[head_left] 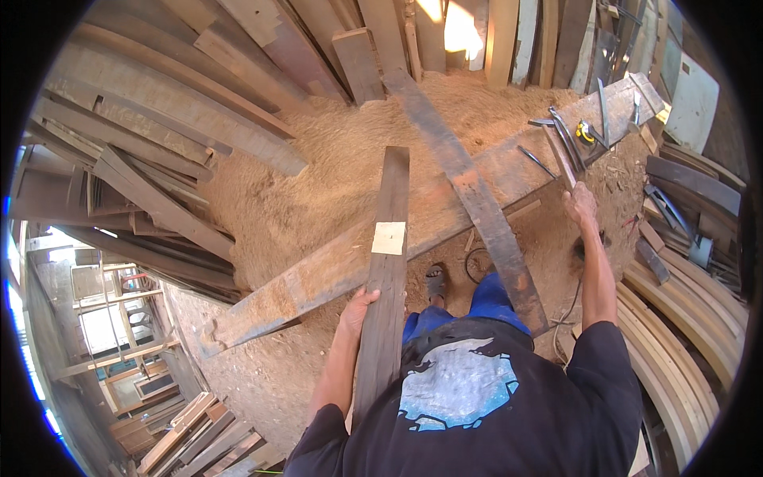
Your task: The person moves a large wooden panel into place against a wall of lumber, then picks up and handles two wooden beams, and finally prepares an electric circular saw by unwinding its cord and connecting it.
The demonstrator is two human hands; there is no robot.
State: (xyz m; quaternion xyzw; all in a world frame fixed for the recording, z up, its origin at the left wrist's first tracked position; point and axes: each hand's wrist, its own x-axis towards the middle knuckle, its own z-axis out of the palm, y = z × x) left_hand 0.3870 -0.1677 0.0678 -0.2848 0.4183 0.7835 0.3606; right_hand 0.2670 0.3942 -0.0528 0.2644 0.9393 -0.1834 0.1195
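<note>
A long dark wooden plank (384, 294) slants up in front of me, its lower end against my dark shirt. My left hand (358, 312) is closed on the plank's left edge. A pale square patch (389, 238) shows on its face. Out to the right, my right hand (582, 205) grips the wooden handle of a hammer (559, 159), whose dark head lies over the bench plank. Close by are long-handled dark pincers (566, 137), a yellow tape measure (585, 132), a metal square (603, 113) and a thin dark rod (538, 161).
A low wide bench plank (318, 278) runs diagonally, crossed by another dark board (477, 199). Sawdust (318, 191) is heaped behind it. Boards (159, 103) lean along the far and left sides. Curved timber pieces (671, 358) are stacked at right. A cable (568, 306) lies on the floor.
</note>
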